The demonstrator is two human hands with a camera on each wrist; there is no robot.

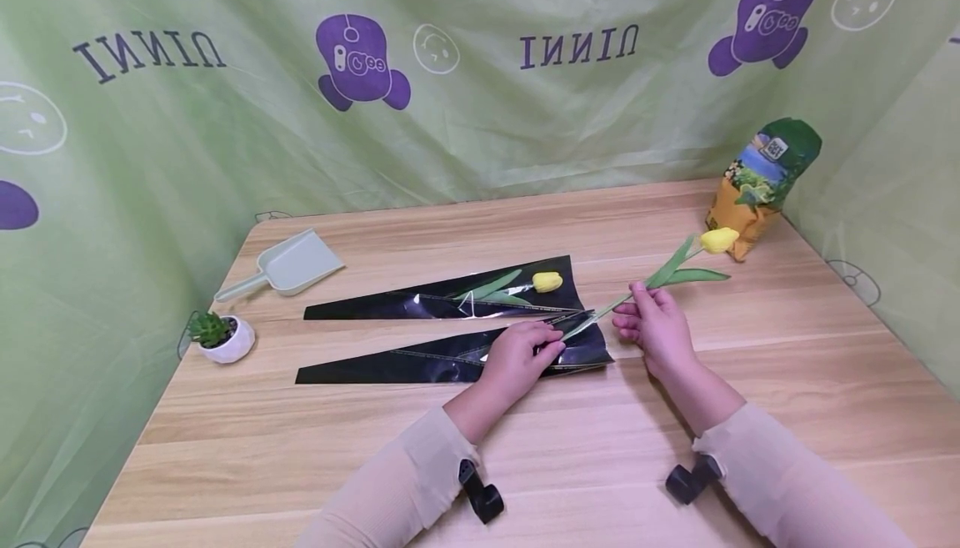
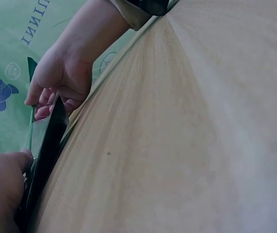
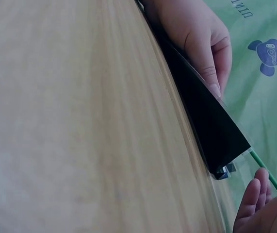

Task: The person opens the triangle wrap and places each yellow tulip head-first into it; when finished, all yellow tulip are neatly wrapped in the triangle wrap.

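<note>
In the head view my right hand (image 1: 656, 327) pinches the green stem of a yellow tulip (image 1: 718, 240) between thumb and fingers. The bloom points to the back right, and the lower stem enters the open wide end of a black flower sleeve (image 1: 427, 364). My left hand (image 1: 521, 356) lies over this sleeve and pinches its upper layer near the mouth, beside the stem. In the right wrist view the left thumb and finger meet at the edge of the sleeve (image 3: 201, 114). The stem's lower tip is hidden.
Behind lies a second black sleeve (image 1: 375, 304) with another yellow tulip (image 1: 547, 282) inside. A pale dustpan (image 1: 300, 264) and a small succulent in a white pot (image 1: 228, 344) stand at the left. At the back right a colourful bag (image 1: 765, 181) stands near the tulip bloom.
</note>
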